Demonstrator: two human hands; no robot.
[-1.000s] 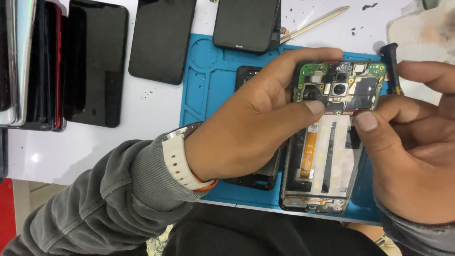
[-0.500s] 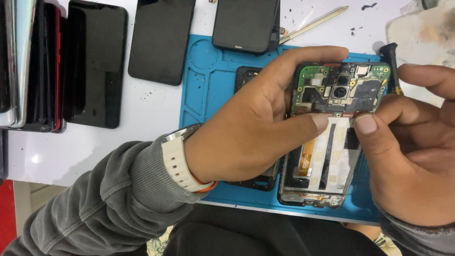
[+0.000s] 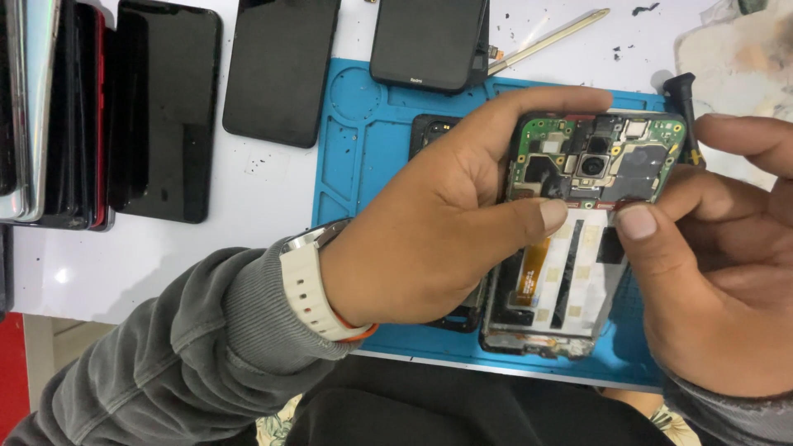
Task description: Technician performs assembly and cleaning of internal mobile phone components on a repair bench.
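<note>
An opened phone [image 3: 562, 281] with its back removed lies on a blue work mat [image 3: 363, 132]. Its green circuit board [image 3: 595, 161] with a camera module shows at the top end. My left hand [image 3: 446, 223] grips the phone's top left corner, index finger over the upper edge and thumb pressed below the board. My right hand [image 3: 710, 256] holds the phone's right side, thumb tip against the lower edge of the board. A black and yellow screwdriver [image 3: 684, 99] sticks up behind the right hand's fingers. A second dark phone part [image 3: 434, 132] lies under my left hand.
Several dark phones stand stacked at the left edge [image 3: 49, 116]. Two more black phones [image 3: 281, 70] lie on the white table, and another [image 3: 429, 41] rests on the mat's top edge. A gold stylus-like tool [image 3: 549, 41] and a stained cloth [image 3: 735, 58] lie at the back right.
Both hands and the opened phone have barely shifted; the thumbs stay pressed along the board's lower edge.
</note>
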